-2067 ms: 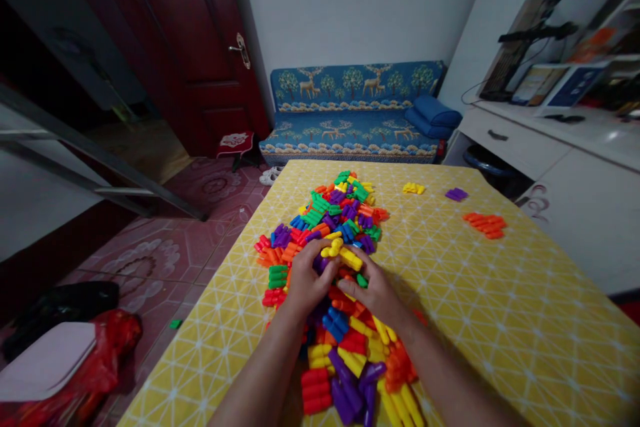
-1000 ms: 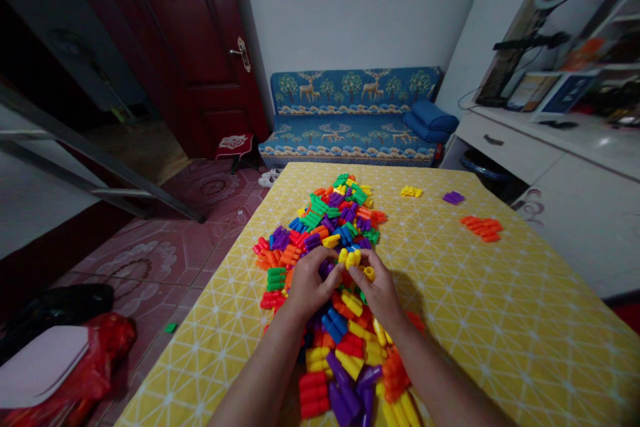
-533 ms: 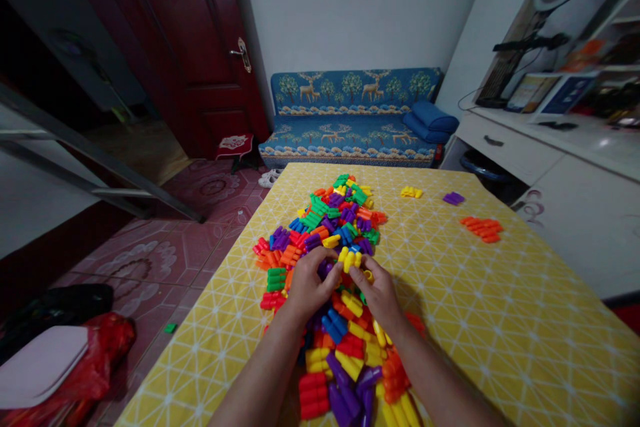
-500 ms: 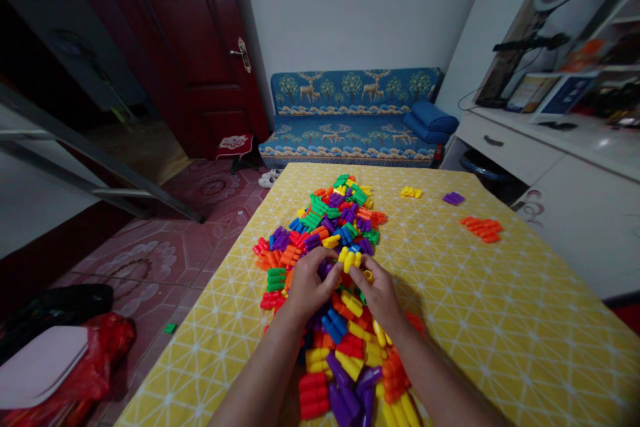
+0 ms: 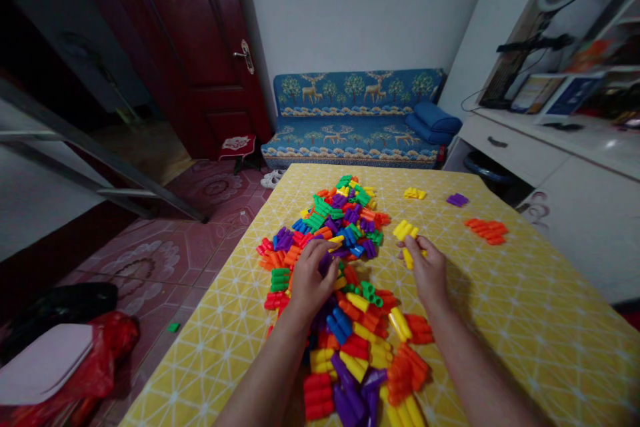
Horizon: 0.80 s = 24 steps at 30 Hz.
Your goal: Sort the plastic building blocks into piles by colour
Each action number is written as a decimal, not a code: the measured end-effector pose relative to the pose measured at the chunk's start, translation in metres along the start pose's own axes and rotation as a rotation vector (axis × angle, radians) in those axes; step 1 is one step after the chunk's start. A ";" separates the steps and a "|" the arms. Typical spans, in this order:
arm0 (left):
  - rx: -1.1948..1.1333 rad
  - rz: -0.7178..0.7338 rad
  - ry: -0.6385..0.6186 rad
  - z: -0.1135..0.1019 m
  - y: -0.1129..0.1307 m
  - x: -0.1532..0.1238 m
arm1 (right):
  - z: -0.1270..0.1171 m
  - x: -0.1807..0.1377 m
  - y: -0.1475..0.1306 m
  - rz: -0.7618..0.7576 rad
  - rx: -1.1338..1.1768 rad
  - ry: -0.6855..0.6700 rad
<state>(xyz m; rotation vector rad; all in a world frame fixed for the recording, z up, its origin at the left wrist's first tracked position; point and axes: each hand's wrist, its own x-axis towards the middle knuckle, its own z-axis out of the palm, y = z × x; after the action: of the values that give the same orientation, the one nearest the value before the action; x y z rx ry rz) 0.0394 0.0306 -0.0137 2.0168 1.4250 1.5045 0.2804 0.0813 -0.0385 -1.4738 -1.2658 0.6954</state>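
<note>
My right hand [image 5: 430, 270] is closed on yellow bullet-shaped toy building blocks [image 5: 406, 230], raised to the right of the pile. One yellow piece sticks out beyond the fingertips and another shows below them. My left hand [image 5: 311, 277] hovers over the middle of the mixed block pile [image 5: 353, 343], its fingers bent and the thumb held apart. Purple blocks lie under its fingers, and a yellow block [image 5: 336, 242] is beside the fingertips. Nothing gripped shows in that hand, though its palm is hidden.
Small separate groups lie on the table's right side: yellow blocks [image 5: 415, 193], purple blocks [image 5: 457, 199] and orange blocks [image 5: 486, 231]. A yellow patterned cloth [image 5: 215, 347] covers the table. Behind it stands a blue sofa [image 5: 350, 130]; a white cabinet [image 5: 530, 153] is at right.
My right hand has moved right, away from the left hand and pile, carrying the yellow blocks. The left hand stays over the pile and no longer touches them.
</note>
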 end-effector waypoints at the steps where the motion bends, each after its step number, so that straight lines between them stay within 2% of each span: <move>1: -0.005 0.001 -0.004 0.000 -0.001 0.000 | -0.012 0.014 0.011 0.018 -0.154 -0.011; 3: -0.018 0.004 -0.018 0.001 -0.001 0.000 | -0.033 0.036 0.030 0.001 -0.332 0.058; 7: -0.036 0.012 -0.039 0.001 0.000 0.000 | -0.057 0.042 0.051 -0.272 -0.734 0.258; 9: -0.042 0.008 -0.042 0.001 0.001 0.000 | -0.060 0.031 0.055 -0.360 -0.874 0.224; 11: -0.045 0.002 -0.043 0.001 0.000 0.000 | -0.061 0.020 0.058 -0.384 -1.005 0.162; 15: -0.048 0.003 -0.043 0.001 -0.001 0.000 | -0.060 0.017 0.071 -0.266 -1.140 0.116; 17: -0.044 0.007 -0.049 0.002 -0.002 0.000 | -0.058 0.025 0.077 -0.286 -1.145 0.046; 20: -0.037 0.011 -0.060 0.002 -0.002 0.000 | -0.052 0.045 0.084 -0.402 -1.150 -0.064; 24: -0.027 0.017 -0.068 0.002 -0.003 0.000 | -0.042 0.081 0.086 -0.459 -1.159 -0.092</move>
<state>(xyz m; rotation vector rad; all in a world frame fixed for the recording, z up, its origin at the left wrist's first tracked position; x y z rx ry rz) 0.0399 0.0330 -0.0165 2.0489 1.3573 1.4397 0.3705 0.1508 -0.0907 -1.8961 -2.1511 -0.3932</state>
